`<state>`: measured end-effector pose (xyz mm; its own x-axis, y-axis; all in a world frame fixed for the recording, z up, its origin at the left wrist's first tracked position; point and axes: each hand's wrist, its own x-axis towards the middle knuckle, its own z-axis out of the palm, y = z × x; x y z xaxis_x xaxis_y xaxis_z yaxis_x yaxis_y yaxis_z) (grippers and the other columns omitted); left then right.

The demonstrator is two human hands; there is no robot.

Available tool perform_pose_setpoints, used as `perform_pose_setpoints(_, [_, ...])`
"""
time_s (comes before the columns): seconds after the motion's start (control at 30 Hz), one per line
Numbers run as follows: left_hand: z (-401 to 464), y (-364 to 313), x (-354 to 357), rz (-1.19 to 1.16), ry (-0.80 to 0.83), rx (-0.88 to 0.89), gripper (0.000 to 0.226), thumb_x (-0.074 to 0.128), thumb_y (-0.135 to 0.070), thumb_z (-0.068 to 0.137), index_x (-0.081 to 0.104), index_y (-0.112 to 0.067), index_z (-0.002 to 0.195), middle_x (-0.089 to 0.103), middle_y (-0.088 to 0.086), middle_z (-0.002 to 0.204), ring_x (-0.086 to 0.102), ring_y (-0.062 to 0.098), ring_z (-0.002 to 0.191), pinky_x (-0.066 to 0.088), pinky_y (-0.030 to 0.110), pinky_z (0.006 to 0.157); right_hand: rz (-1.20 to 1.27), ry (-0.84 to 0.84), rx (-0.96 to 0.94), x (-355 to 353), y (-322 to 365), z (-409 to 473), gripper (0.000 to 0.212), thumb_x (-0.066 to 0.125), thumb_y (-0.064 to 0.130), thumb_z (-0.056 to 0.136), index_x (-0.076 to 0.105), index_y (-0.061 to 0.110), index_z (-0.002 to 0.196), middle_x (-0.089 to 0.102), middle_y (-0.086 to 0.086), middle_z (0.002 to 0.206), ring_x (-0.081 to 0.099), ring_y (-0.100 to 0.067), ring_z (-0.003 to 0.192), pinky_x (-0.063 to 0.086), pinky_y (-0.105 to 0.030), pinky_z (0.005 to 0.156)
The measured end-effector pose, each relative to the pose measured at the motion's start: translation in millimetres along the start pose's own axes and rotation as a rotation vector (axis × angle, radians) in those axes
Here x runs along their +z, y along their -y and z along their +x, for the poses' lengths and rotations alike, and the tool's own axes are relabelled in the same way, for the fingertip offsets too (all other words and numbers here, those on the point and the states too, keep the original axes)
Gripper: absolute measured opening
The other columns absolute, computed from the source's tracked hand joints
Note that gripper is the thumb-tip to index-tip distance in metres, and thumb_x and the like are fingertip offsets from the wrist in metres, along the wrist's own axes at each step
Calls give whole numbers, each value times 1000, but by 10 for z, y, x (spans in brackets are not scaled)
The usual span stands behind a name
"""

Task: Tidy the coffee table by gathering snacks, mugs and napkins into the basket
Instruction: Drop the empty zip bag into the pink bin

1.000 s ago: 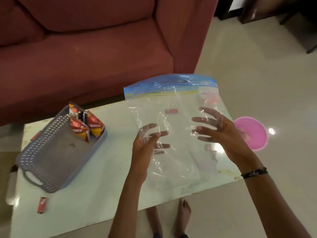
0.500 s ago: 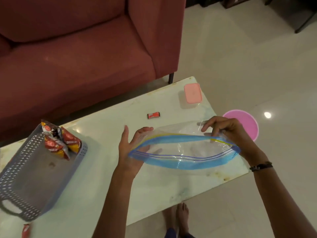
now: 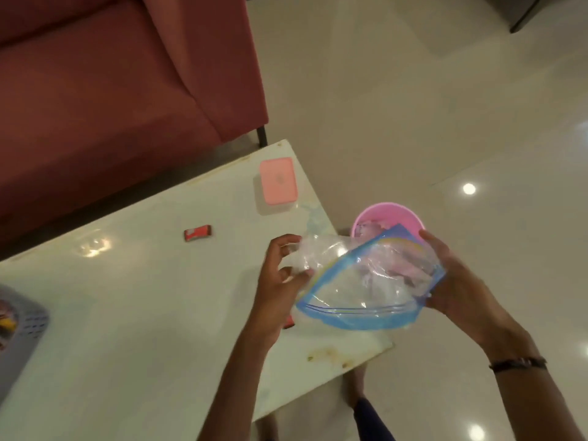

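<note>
A clear zip bag [image 3: 359, 281] with a blue seal strip is held crumpled between both hands over the table's right edge. My left hand [image 3: 280, 278] grips its clear bottom end, and my right hand [image 3: 451, 281] holds the blue mouth side. A small red snack wrapper [image 3: 198, 233] lies on the white coffee table [image 3: 143, 313]. Another red piece [image 3: 289, 323] peeks out under my left wrist. The grey perforated basket [image 3: 27, 326] shows only at the far left edge, with snack packets [image 3: 4, 319] inside.
A pink-lidded plastic container [image 3: 278, 181] sits near the table's far right corner. A pink bin [image 3: 386, 219] stands on the floor beside the table, just behind the bag. A red sofa [image 3: 111, 74] runs along the table's far side. My feet are below the table edge.
The bag went from held flat and upright, to mouth stretched open, to crumpled between both hands near the pink bin. The view has swung right, leaving the basket at the left edge.
</note>
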<state>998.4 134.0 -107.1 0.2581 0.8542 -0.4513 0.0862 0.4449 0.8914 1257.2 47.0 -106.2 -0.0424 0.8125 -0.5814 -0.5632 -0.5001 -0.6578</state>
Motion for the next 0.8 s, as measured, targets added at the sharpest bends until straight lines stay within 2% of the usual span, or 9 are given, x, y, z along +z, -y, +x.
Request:
perform_pose_setpoints(0.1, [277,176,711,115,26,61,48,58,4,80,52,-33,110,55,-23,110,56,-4,81,47,12,74,-463,-220,-17,-504,172,57,59,61,3,85,46,41,128,64,4,123,65,-21,107,56,-37,78])
perform_pose_setpoints(0.17, [490,318,1100,146,72,28,48,59,-2,82,47,-34,115,53,-31,110,55,-3,94,45,13,84,-620,-365,-105,-845,247,190,50,68,0,80,58,32,117,64,0,119,63,-22,100,55,-25,72])
perform_pose_setpoints(0.27, [787,555,1532,177,94,-20,54,60,-14,83,36,-30,129,43,-10,135,44,9,125,38,29,106,-794,-653,-202,-1301,237,524,39,66,1,79,64,29,106,67,0,108,61,-22,87,50,-24,72])
perform_pose_setpoints(0.37, [1000,744,1799,264,77,-21,58,58,-10,86,31,-18,137,37,-5,137,37,11,129,32,26,108,-995,-781,-293,-1610,79,926,39,60,-4,77,65,18,109,67,-6,112,60,-22,95,41,-9,73])
perform_pose_setpoints(0.43, [1116,850,1900,362,97,-7,55,56,-7,87,32,-13,137,37,0,139,36,12,127,29,21,105,-1084,-783,-382,-1735,-101,1211,41,54,-10,74,65,10,108,64,-15,115,61,-32,103,37,-12,80])
perform_pose_setpoints(0.5, [1217,970,1959,449,147,-28,53,55,-8,88,34,-13,136,36,5,144,35,18,131,30,29,109,-1164,-781,-404,-1809,-334,1480,44,49,-9,74,60,10,113,54,-16,128,59,-35,106,41,-26,84])
perform_pose_setpoints(0.57, [1308,1110,1985,530,201,-30,51,56,-8,87,37,-11,134,37,9,144,36,23,132,31,36,111,-1261,-777,-352,-1851,-586,1724,54,45,-8,78,51,17,126,33,-13,148,55,-34,112,51,-39,74])
perform_pose_setpoints(0.67, [1417,1313,2003,662,275,-24,48,56,-12,88,39,-10,132,41,10,143,40,27,130,35,42,108,-1593,-605,-305,-1946,-989,2036,69,41,-7,81,38,27,141,16,-13,158,39,-41,129,56,-43,59])
perform_pose_setpoints(0.8, [1523,1506,2000,781,334,-40,46,53,-24,90,37,-17,132,40,3,144,41,24,125,43,40,101,-1751,-375,-35,-2151,-1457,2398,58,62,13,85,42,21,139,23,-15,156,27,-45,138,52,-49,86])
